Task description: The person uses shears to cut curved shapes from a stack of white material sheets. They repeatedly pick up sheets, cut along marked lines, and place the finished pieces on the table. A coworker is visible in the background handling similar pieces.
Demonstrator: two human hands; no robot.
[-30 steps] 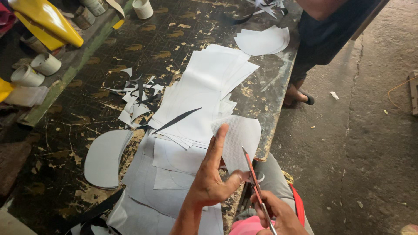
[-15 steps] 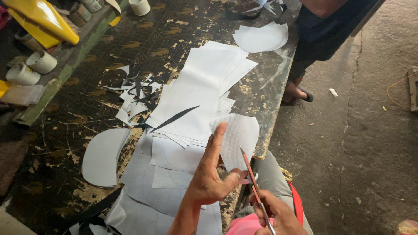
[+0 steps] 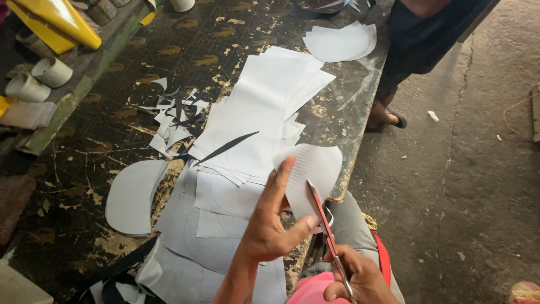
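Observation:
My left hand point(image 3: 271, 225) pinches a curved white sheet piece point(image 3: 315, 169) between thumb and fingers, holding it over the table's near edge. My right hand point(image 3: 353, 278) grips a pair of scissors point(image 3: 325, 225) with red-edged blades. The blades point up into the lower edge of the white piece. Beneath my left hand lies a spread of white rectangular sheets point(image 3: 253, 112) on the dark table point(image 3: 185, 50).
A stack of cut half-round white pieces point(image 3: 132, 194) lies at the left, another stack point(image 3: 340, 42) at the far edge. Black and white offcuts point(image 3: 174, 110) are scattered mid-table. Another person point(image 3: 422, 34) stands at the table's far right corner. White cups point(image 3: 50, 70) sit on a left shelf.
The scissors have advanced slightly further up into the white piece. My left hand keeps its hold on it, shifted only a little.

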